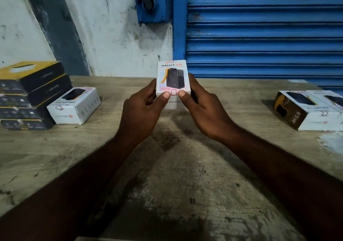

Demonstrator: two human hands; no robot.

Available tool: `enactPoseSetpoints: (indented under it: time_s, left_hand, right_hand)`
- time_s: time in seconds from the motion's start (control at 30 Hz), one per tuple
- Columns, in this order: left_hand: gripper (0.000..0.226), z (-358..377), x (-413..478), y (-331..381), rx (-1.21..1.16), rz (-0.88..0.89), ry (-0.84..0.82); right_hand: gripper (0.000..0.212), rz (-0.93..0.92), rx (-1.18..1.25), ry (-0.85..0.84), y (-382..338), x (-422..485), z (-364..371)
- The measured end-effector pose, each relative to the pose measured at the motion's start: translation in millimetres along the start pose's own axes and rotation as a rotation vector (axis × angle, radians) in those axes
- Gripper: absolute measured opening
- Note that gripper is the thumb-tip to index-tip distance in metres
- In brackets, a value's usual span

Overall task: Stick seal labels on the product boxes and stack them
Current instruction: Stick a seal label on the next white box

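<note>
Holding a white cardboard product box (173, 77) above the middle of the worn wooden table (167, 176), the left hand (143, 111) and the right hand (203, 109) each grip one long side in the head view. The fingers curl behind the box and both thumbs press on the near end of its printed face. Its long axis runs straight away from the person, with the face tilted up toward the camera.

A small red-outlined seal label (174, 92) sits between the two thumb tips at the near edge. A similar red mark shows at the far end, too small to tell whether it is a second label. Sealing of this box looks about done, so setting it down is probably next.

The box lies dead centre, so neither hand is nearer. To the left, a single white box (74, 105) lies flat just beside a stack of black and yellow boxes (31, 94). To the right, well apart, a group of white and brown boxes (308, 111) lies at the table's edge. Which side takes finished boxes cannot be told. Going left suits the left hand, and going right suits the right.
</note>
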State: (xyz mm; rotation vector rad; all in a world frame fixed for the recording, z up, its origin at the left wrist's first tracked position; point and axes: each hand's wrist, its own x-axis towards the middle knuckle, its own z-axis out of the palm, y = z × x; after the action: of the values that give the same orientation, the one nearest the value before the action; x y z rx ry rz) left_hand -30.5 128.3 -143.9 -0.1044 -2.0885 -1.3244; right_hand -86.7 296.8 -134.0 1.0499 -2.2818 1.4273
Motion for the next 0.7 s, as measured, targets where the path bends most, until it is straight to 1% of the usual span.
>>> enactPoseSetpoints:
  time_s: [0.1, 0.23, 0.33, 0.5, 0.63, 0.7]
  left_hand:
    - [0.042, 1, -1, -2, 0.033, 0.013, -0.009]
    - [0.036, 2, -2, -3, 0.069, 0.027, -0.004]
    - [0.035, 0, -2, -5, 0.094, 0.038, 0.002]
    - [0.036, -1, -2, -5, 0.165, 0.064, -0.005]
    - [0.044, -2, -3, -3, 0.211, 0.074, 0.026]
    - [0.044, -2, -3, -2, 0.213, 0.073, 0.05]
  right_hand:
    - [0.048, -0.037, -0.045, 0.009, -3, -1, -1]
    - [0.048, -0.056, -0.095, 0.027, -1, 0, -2]
    - [0.048, -0.061, -0.138, -0.002, 3, 1, -3]
    - [0.056, -0.068, -0.227, -0.062, 8, 4, -3]
    - [0.061, -0.078, -0.208, -0.114, 7, 2, -3]
    - [0.062, -0.075, -0.183, -0.129, 5, 0, -3]
